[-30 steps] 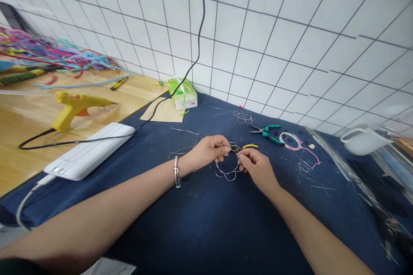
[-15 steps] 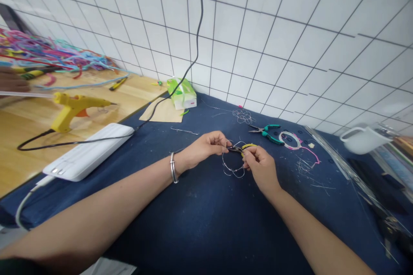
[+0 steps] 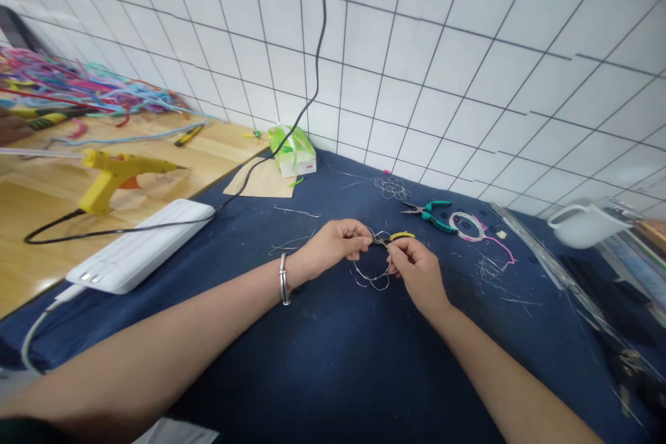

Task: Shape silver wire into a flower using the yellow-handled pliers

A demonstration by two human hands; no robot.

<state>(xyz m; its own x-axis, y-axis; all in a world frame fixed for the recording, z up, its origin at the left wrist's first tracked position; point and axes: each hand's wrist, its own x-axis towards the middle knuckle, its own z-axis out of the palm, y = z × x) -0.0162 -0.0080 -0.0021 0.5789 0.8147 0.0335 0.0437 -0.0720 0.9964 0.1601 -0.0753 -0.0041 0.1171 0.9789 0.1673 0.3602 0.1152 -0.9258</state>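
Between both hands is a thin silver wire ring (image 3: 372,276) with small loops and beads along its lower edge. My left hand (image 3: 340,243), a silver bangle on its wrist, pinches the ring's upper left side. Thumb and fingers of my right hand (image 3: 416,267) are closed on its right side. Just beyond the fingers lie yellow-handled pliers (image 3: 402,236), their jaws partly hidden behind the wire. Farther back on the dark blue cloth (image 3: 333,374) rests a tangled wire piece (image 3: 393,187), next to teal-handled pliers (image 3: 429,215).
To the right are a wire coil (image 3: 467,227), wire scraps (image 3: 492,269) and a white mug (image 3: 590,225). Leftward stand a white power strip (image 3: 140,246), a yellow glue gun (image 3: 112,177) and a tissue pack (image 3: 294,150). Another person's hand (image 3: 13,126) is at the far left.
The wire ring has turned and shifted slightly left between my hands. My left hand has moved a little lower, uncovering wire strands behind it. My right hand has edged left.
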